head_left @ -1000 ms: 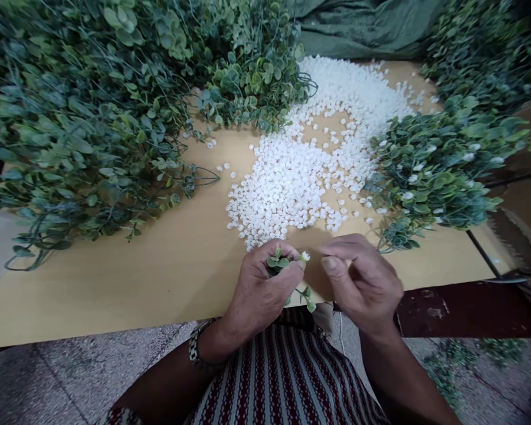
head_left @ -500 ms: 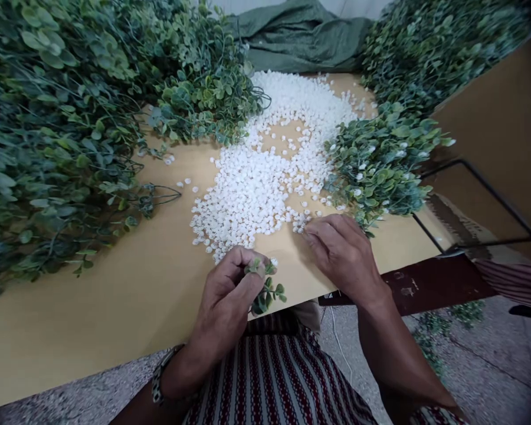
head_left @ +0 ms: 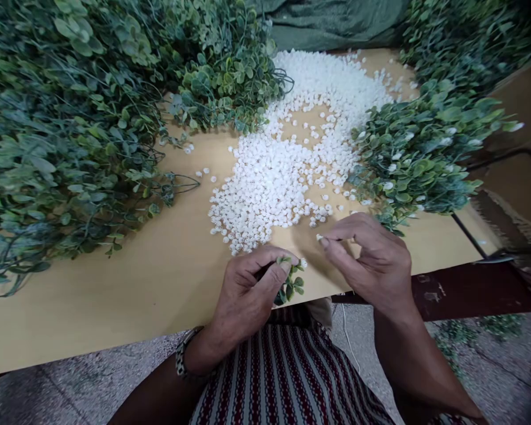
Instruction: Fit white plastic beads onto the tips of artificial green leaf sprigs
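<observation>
My left hand (head_left: 254,289) pinches a green artificial leaf sprig (head_left: 297,284) at the table's near edge. One small white flower bud (head_left: 303,262) shows at the sprig's tip, beside my thumb. To the right, my right hand (head_left: 371,254) has thumb and forefinger closed on a tiny white bud (head_left: 319,237), held just above the tabletop and apart from the sprig. Beyond both hands spreads a heap of loose white buds (head_left: 265,183). Leaves and fingers hide part of the sprig's stem.
Big piles of artificial greenery (head_left: 71,130) cover the table's left side. A bunch with white buds (head_left: 425,159) lies at the right, near a black metal frame (head_left: 504,257) and cardboard (head_left: 522,183). Green cloth (head_left: 336,23) lies at the back.
My right hand has drawn back from the edge of the bud heap, a white bud now showing at its fingertips. My left hand still holds the sprig. The view has shifted.
</observation>
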The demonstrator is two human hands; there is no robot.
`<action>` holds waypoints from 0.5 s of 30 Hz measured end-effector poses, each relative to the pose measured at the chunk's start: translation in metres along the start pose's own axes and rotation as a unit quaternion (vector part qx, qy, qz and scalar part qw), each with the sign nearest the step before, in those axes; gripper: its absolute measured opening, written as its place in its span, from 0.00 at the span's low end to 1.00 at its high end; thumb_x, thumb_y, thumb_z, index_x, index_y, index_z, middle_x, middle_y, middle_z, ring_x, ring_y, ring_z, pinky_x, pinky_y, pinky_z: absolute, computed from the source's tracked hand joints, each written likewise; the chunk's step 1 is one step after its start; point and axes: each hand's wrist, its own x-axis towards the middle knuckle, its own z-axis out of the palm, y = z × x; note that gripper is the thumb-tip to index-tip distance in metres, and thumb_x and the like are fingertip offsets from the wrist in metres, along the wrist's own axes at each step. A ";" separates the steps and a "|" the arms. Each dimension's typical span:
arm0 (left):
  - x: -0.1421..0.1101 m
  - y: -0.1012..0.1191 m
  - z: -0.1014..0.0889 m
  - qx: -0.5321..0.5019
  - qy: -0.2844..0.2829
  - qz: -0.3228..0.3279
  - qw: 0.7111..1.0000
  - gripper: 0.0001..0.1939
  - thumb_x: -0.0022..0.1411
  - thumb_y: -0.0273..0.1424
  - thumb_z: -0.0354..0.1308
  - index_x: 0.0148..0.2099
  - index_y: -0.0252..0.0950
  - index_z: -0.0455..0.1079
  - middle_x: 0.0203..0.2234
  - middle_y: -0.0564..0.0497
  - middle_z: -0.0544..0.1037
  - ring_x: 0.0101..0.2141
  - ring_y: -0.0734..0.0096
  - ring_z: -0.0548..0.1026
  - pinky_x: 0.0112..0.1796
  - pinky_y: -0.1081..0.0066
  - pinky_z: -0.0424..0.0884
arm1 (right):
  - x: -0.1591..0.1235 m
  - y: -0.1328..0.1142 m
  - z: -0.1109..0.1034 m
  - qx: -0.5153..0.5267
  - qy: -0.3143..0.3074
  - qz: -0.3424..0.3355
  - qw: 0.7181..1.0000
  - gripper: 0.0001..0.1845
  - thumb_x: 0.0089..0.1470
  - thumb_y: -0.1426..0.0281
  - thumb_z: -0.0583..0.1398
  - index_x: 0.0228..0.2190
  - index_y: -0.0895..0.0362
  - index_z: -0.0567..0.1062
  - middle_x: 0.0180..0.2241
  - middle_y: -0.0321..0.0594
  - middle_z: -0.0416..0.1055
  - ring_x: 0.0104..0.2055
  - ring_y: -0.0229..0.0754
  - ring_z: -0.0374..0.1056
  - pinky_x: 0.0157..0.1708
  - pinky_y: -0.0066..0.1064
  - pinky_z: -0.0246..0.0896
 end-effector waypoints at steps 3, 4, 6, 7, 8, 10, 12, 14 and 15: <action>0.001 0.007 0.001 0.037 -0.027 -0.010 0.999 0.09 0.58 0.28 0.57 0.29 0.35 0.78 0.22 0.51 0.75 0.23 0.75 0.68 0.26 0.75 0.65 | 0.005 -0.014 0.004 0.159 -0.021 0.056 0.985 0.06 0.51 0.78 0.61 0.28 0.56 0.73 0.24 0.34 0.69 0.27 0.36 0.65 0.27 0.29 0.62; 0.001 0.010 0.001 0.043 -0.039 -0.013 0.998 0.09 0.58 0.28 0.57 0.28 0.34 0.77 0.20 0.51 0.74 0.22 0.75 0.67 0.25 0.75 0.64 | 0.007 -0.018 0.006 0.190 -0.031 0.069 0.979 0.05 0.51 0.78 0.61 0.27 0.56 0.72 0.24 0.33 0.68 0.26 0.35 0.64 0.26 0.29 0.61; 0.002 0.015 0.000 0.040 -0.066 -0.024 0.997 0.11 0.58 0.29 0.56 0.26 0.34 0.76 0.17 0.53 0.69 0.20 0.77 0.62 0.22 0.76 0.60 | 0.010 -0.023 0.010 0.230 -0.055 0.081 0.968 0.05 0.52 0.77 0.61 0.27 0.57 0.72 0.24 0.34 0.67 0.26 0.34 0.64 0.26 0.28 0.61; 0.002 0.017 -0.001 0.037 -0.077 -0.029 0.996 0.11 0.58 0.29 0.56 0.25 0.34 0.75 0.16 0.54 0.67 0.19 0.78 0.59 0.21 0.76 0.57 | 0.012 -0.024 0.012 0.243 -0.066 0.079 0.965 0.05 0.53 0.76 0.61 0.27 0.57 0.72 0.24 0.34 0.68 0.26 0.34 0.64 0.26 0.28 0.61; 0.003 0.019 -0.002 0.036 -0.086 -0.033 0.995 0.11 0.58 0.30 0.56 0.24 0.34 0.74 0.16 0.55 0.64 0.19 0.79 0.57 0.20 0.76 0.55 | 0.013 -0.025 0.014 0.252 -0.073 0.078 0.962 0.04 0.53 0.76 0.61 0.27 0.57 0.71 0.24 0.35 0.68 0.27 0.35 0.64 0.27 0.28 0.62; 0.004 0.023 -0.004 0.041 -0.094 -0.036 0.994 0.12 0.57 0.30 0.56 0.22 0.34 0.71 0.15 0.56 0.60 0.19 0.79 0.54 0.19 0.76 0.51 | 0.014 -0.025 0.016 0.263 -0.079 0.075 0.959 0.04 0.54 0.75 0.60 0.28 0.57 0.71 0.25 0.36 0.69 0.28 0.35 0.65 0.28 0.29 0.63; 0.006 0.026 -0.005 0.046 -0.097 -0.031 0.994 0.15 0.57 0.30 0.55 0.19 0.34 0.67 0.15 0.57 0.57 0.19 0.79 0.51 0.19 0.75 0.50 | 0.015 -0.025 0.018 0.276 -0.076 0.069 0.955 0.04 0.55 0.75 0.59 0.28 0.57 0.71 0.26 0.36 0.69 0.29 0.36 0.66 0.29 0.30 0.64; 0.007 0.028 -0.006 0.051 -0.099 -0.026 0.993 0.16 0.57 0.31 0.55 0.18 0.35 0.64 0.14 0.57 0.55 0.19 0.79 0.51 0.19 0.75 0.50 | 0.016 -0.024 0.019 0.284 -0.070 0.060 0.955 0.04 0.55 0.76 0.59 0.29 0.57 0.71 0.27 0.37 0.69 0.30 0.36 0.67 0.29 0.30 0.65; 0.008 0.029 -0.006 0.055 -0.096 -0.024 0.994 0.16 0.57 0.31 0.54 0.18 0.35 0.63 0.15 0.57 0.56 0.19 0.78 0.51 0.20 0.74 0.50 | 0.016 -0.024 0.019 0.285 -0.065 0.054 0.955 0.04 0.55 0.76 0.59 0.29 0.57 0.71 0.27 0.37 0.69 0.31 0.36 0.67 0.30 0.29 0.65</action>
